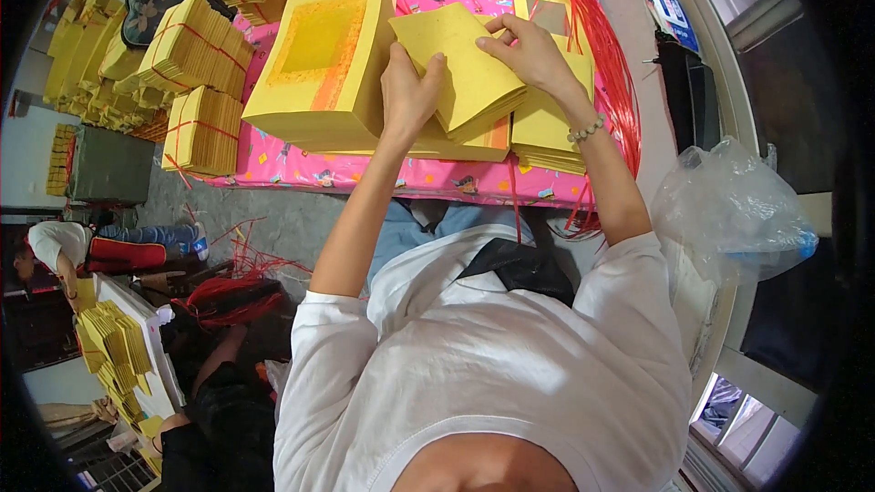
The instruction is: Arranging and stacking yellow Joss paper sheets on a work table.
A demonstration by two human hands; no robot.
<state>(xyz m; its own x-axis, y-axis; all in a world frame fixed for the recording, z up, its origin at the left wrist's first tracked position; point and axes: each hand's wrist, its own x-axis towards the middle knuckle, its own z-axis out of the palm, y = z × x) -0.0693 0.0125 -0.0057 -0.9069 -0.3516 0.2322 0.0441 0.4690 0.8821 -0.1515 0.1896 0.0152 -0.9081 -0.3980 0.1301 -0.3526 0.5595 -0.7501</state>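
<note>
Between my hands is a small, slightly fanned stack of yellow paper (465,73), tilted above the table. My left hand (410,96) grips its left edge, the thumb lying on top. At the upper right edge, my right hand (531,53) has its fingers bent around the sheets. A tall block of yellow paper (366,64) with a gold and orange print stands just left of my left hand. Under the held stack lies more yellow paper, mostly covered. Beside it, below my right wrist, sits another yellow paper pile (551,132).
Yellow bundles (196,46) tied with red string stand at the table's left. Long red plastic strands (612,82) hang along the right of the pink tablecloth (319,169). A clear plastic bag (729,210) is at right. Another person (64,246) handles yellow paper at far left.
</note>
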